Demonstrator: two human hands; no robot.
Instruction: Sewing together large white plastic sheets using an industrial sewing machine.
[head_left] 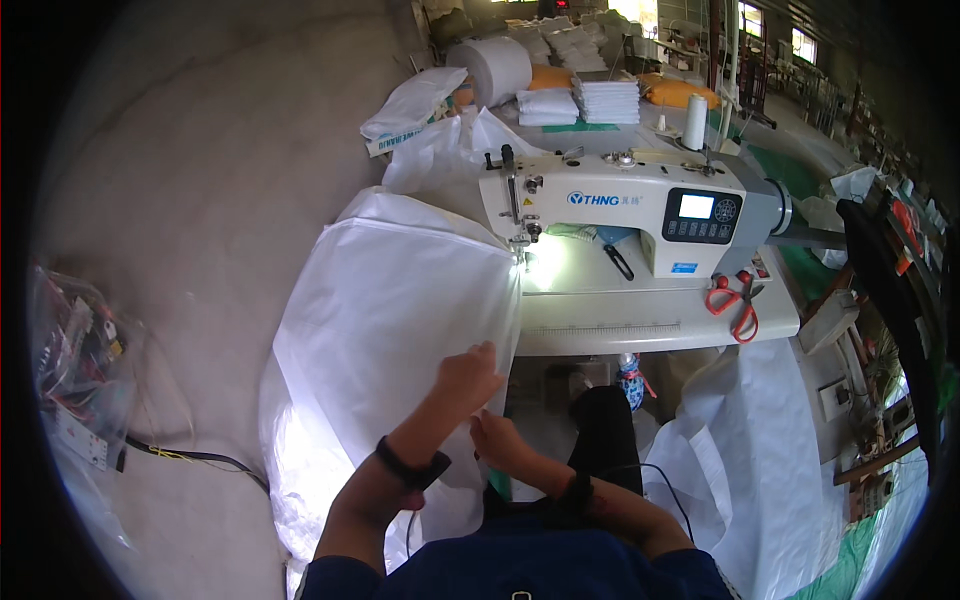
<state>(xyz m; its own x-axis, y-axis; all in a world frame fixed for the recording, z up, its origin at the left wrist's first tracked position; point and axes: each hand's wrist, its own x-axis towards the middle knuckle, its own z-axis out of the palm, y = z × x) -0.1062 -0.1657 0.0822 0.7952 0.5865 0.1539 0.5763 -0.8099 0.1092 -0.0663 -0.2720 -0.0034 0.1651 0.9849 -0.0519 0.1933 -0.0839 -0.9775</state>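
Note:
A large white woven-plastic sack [400, 300] hangs over the left end of the sewing table and down toward my lap. Its folded top edge runs up to the needle area of a white sewing machine [600, 195], where a lamp glows. My left hand [468, 382] lies at the sack's right edge with the fingers closed on the material. Just below it, my right hand [498, 442] pinches the same edge between thumb and fingers. The fingertips of both hands are partly hidden.
Red-handled scissors [738, 305] and a small black-handled tool [618, 262] lie on the table. A thread cone [695, 122] stands behind the machine. White sacks [750, 440] hang at the right. A clear bag of odds and ends [85, 350] sits at the far left, near a black cable [200, 457].

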